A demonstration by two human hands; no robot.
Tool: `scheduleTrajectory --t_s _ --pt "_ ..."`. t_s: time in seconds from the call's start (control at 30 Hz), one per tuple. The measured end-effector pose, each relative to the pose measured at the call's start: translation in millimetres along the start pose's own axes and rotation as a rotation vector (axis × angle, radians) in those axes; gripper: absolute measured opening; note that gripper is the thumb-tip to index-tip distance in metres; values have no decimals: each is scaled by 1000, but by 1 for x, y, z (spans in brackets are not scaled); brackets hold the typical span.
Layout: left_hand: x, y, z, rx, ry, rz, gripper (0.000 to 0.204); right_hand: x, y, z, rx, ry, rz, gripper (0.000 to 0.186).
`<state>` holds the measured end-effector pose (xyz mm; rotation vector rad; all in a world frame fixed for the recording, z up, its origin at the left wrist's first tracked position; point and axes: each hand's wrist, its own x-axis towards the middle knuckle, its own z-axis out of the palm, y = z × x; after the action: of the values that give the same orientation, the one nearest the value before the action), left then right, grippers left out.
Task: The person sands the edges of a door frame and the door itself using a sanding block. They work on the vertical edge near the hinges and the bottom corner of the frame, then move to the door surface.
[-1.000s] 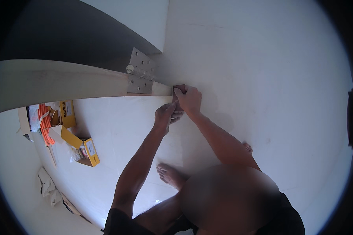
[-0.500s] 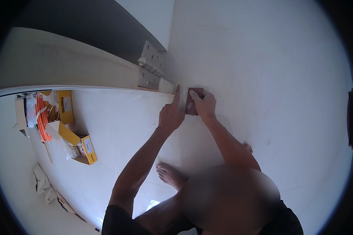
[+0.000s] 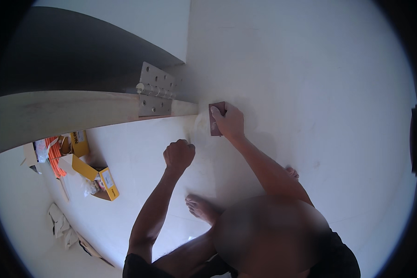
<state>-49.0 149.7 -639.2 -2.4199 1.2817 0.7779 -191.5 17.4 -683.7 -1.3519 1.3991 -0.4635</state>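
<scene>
the right hand [image 3: 230,121] is clamped on a flat reddish-brown block [image 3: 216,127], gripping it along its right side, with the thumb laid across the upper face. the block is roughly rectangular, with a pale scuff on its face. it is just to the right of the end of a long pale board [image 3: 69,112], with a small gap between the two. whether the block touches the floor [image 3: 306,106] cannot be told.

the left hand [image 3: 179,154] is apart from the block, below the end of the board and to the left of the right hand. its fingers are folded together into a fist; whether something small is tucked inside cannot be told.

near the board's right end sits a metal hinge [image 3: 155,104]. one plate lies against the board's edge, the other tilts up behind the rounded joint, and both have holes. behind the board is a dark panel [image 3: 78,53].

a bare foot [image 3: 200,207] rests on the floor below the hands, and the toes of the other foot [image 3: 292,173] show beside the right forearm. at the left, well apart from the hands, an open yellow box [image 3: 109,183] lies near a second yellow box [image 3: 80,144] and a coil of orange cord [image 3: 54,156]. lower down is a crumpled pale cloth [image 3: 61,225].
</scene>
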Motion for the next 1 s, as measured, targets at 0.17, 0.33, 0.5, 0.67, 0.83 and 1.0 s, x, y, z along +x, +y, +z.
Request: scheduleTrajectory --t_s 0.17,0.33,0.5,0.67,0.83,1.0 --pt "12 -41 20 -214 93 -119 31 18 -11 34 -27 36 -98 23" --pt "24 -46 23 -297 -14 -91 32 8 4 41 -135 -76 -105 20" --pt "25 -51 31 -300 23 -63 29 11 1 44 -87 65 -31 21" --pt "24 -39 18 -311 40 -93 28 4 -2 43 -185 -69 -85 20" --pt "26 -44 23 -293 102 -17 26 9 -7 49 -112 95 -95 19" --pt "25 -38 22 -272 54 -80 26 10 8 53 -76 16 -63 19"
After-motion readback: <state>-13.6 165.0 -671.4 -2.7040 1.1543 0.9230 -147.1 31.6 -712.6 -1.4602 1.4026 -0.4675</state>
